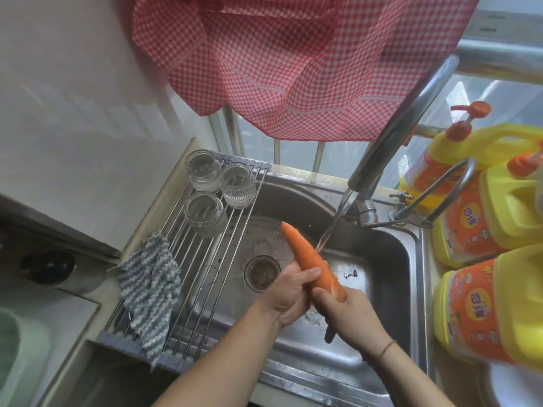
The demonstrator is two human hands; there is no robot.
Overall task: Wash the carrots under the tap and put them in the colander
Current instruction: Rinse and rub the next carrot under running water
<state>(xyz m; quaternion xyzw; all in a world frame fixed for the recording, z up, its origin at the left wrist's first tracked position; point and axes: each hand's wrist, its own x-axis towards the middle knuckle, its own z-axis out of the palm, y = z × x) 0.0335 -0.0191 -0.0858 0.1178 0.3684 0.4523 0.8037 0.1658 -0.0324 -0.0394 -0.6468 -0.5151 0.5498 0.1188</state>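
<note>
An orange carrot (305,254) slants over the steel sink (379,259), its tip pointing up and left. Water streams from the tap (390,142) and strikes the carrot near its middle. My left hand (289,295) wraps its fingers around the carrot's middle from the left. My right hand (348,314) grips the thick lower end. A light green rim at the left edge (8,342) may be the colander; I cannot tell.
A roll-up drying rack (205,274) spans the sink's left side, bearing three glass jars (205,212) and a striped blue cloth (150,292). Yellow detergent bottles (493,306) crowd the right counter. A red checked curtain (293,60) hangs above. The drain (261,273) lies below the carrot.
</note>
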